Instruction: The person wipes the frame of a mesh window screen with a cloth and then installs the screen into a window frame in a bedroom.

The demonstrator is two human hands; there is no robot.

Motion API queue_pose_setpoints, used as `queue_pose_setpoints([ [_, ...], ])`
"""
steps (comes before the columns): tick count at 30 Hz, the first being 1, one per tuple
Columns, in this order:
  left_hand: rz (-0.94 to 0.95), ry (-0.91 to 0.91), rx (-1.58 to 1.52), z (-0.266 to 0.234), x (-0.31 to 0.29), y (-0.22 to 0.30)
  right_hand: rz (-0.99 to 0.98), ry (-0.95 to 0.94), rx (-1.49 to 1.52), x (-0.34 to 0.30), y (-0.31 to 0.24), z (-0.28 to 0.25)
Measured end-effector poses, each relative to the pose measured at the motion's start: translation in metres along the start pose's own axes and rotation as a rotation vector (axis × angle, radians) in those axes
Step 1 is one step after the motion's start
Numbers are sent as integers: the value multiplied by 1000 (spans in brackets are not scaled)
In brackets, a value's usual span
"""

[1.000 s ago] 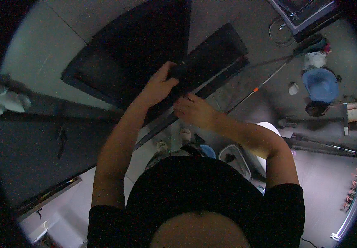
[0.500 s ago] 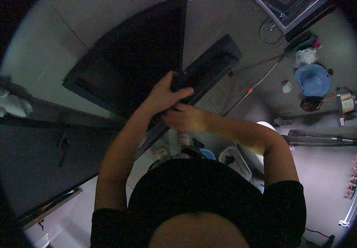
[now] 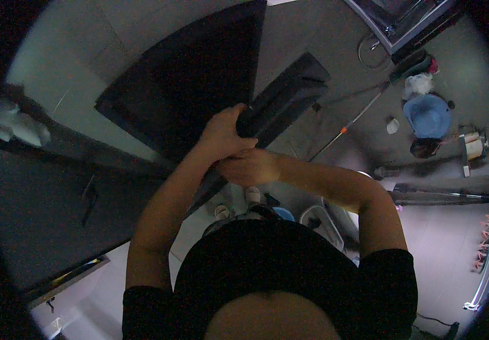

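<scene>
A long dark grey, box-edged bar-shaped piece [image 3: 284,90] slants from the middle toward the upper right. My left hand [image 3: 221,133] is closed around its near part, thumb on the side toward me and fingers over the far edge. Just below, my right hand [image 3: 250,167] is curled with its fingertips tucked under the left hand. Whatever the right fingers hold is hidden. Behind my left hand stands a large, dark, fan-shaped panel or recess [image 3: 193,73]; the dim light does not show which.
A dark door-like panel [image 3: 57,198] with a handle fills the left. At right on the floor are a long pole [image 3: 358,116], a blue basin [image 3: 427,116] and a white bag [image 3: 419,85]. A grey tub [image 3: 321,224] and my feet [image 3: 221,212] are below.
The bar-shaped piece has turned slightly, showing more of its lower-right face. My right hand has shifted a little left, closer beneath my left hand, which stays closed on the piece.
</scene>
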State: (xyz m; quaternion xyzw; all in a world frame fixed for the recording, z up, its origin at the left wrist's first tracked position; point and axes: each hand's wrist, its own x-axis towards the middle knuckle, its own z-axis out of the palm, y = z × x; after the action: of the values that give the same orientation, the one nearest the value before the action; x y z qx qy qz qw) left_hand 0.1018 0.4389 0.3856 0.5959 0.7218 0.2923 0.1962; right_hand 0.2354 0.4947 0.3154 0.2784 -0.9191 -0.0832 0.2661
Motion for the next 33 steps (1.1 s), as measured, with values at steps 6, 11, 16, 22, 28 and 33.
queue_pose_setpoints([
  [6,42,97,-17,-2,8,-21,70,73,-148,0,21,-69],
  [11,70,90,-296,9,7,-52,389,-276,-499,63,66,-117],
  [16,51,-16,-66,-3,9,-23,445,-705,-404,59,83,-98],
  [22,36,1,-426,-14,-19,-42,393,-660,-202,43,81,-107],
  [28,-63,-216,-81,-10,-109,-156,473,-685,-174,51,65,-125],
  [33,-145,-149,-190,45,-184,-174,491,-705,-174,67,46,-147],
])
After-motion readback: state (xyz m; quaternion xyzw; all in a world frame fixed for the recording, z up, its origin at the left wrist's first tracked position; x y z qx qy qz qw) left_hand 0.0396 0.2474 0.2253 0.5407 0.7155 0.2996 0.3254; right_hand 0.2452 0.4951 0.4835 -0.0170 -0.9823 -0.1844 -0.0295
